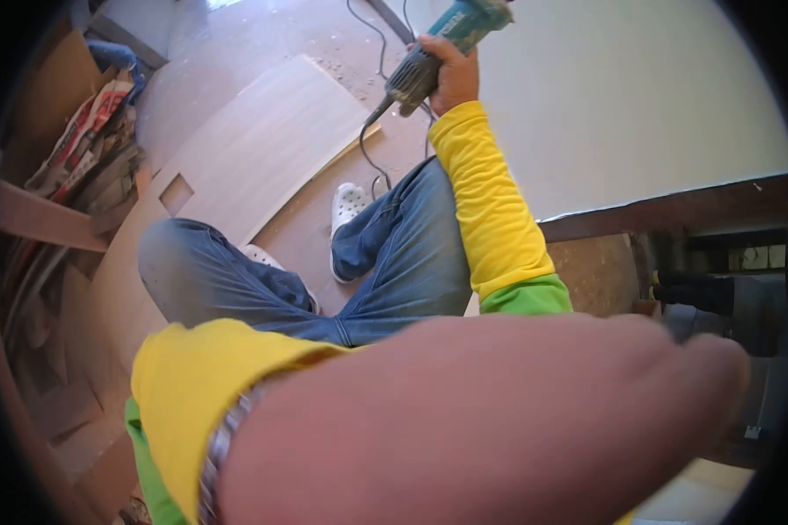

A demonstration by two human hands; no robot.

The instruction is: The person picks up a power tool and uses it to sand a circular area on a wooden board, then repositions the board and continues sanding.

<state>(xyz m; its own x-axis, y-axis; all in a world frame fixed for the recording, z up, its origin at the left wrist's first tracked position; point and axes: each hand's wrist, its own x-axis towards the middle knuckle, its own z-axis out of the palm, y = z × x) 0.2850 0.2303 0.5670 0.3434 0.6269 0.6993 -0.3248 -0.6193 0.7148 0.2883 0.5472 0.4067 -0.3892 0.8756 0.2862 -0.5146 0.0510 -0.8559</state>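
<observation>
My right hand (pixel 453 77) is raised at the top centre and grips a teal and grey corded power tool (pixel 429 54) by its body. The tool's black cord (pixel 369 149) hangs down toward my knees. My left hand (pixel 499 420) fills the foreground very close to the camera, blurred, with its back toward me. A metal watch band (pixel 217 451) sits at its wrist below a yellow sleeve (pixel 193 376). Its fingers curl out of sight at the right, so whether it holds anything is hidden. My legs in blue jeans (pixel 385 271) are bent below.
A light wood panel (pixel 254 149) with a square cutout (pixel 176 193) lies on the dusty floor ahead of my white shoes (pixel 348 206). Boards, cardboard and printed sacks (pixel 87 131) pile up at the left. A white wall (pixel 630 96) and dark wooden beam (pixel 674 210) stand at the right.
</observation>
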